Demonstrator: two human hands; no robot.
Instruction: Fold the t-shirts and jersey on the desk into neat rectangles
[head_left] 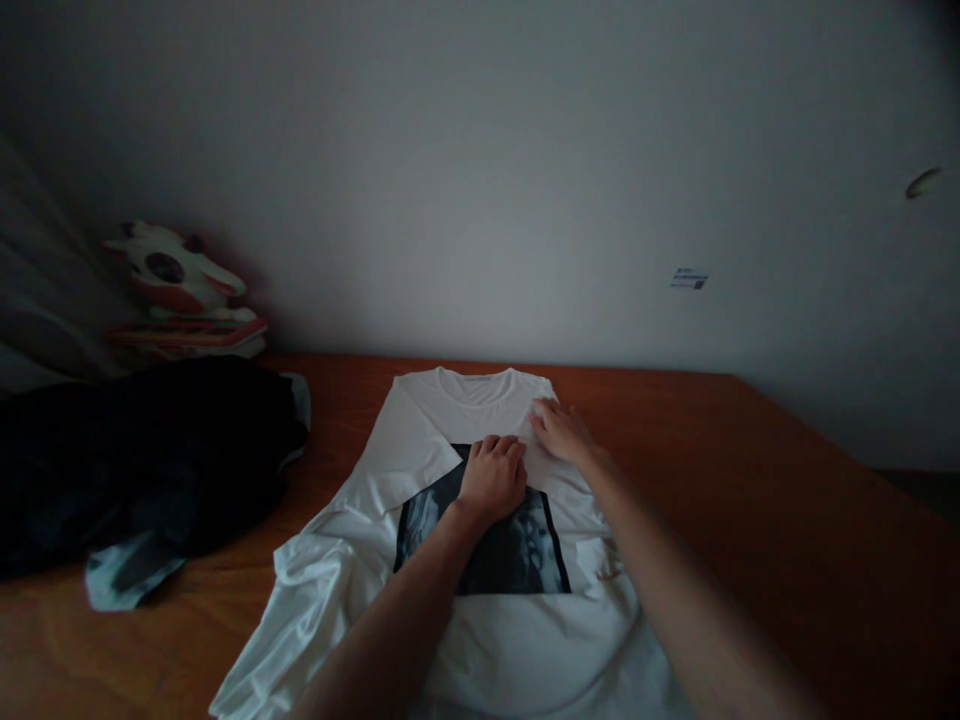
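Observation:
A white T-shirt [525, 640] with a dark picture printed on its front lies face up, its neckline toward the wall. The left sleeve [420, 455] is laid inward over the shirt, its tip reaching the print's upper corner. On top of the print [517, 550] rests my left hand [493, 475], fingers bent and closed on the cloth at the inner end of the right sleeve; what lies beneath them is hidden. My right hand [564, 432] touches the shirt by the right shoulder, fingers extended and slightly apart. Lower down, the shirt's sides are bunched and wrinkled.
The shirt lies on an orange-brown wooden surface [750, 480] that meets a grey wall [480, 200]. A heap of black clothing [150, 460] is at the left. Behind it, a white-and-red plush toy [176, 270] sits on stacked flat items [195, 335]. A small label [689, 279] is on the wall.

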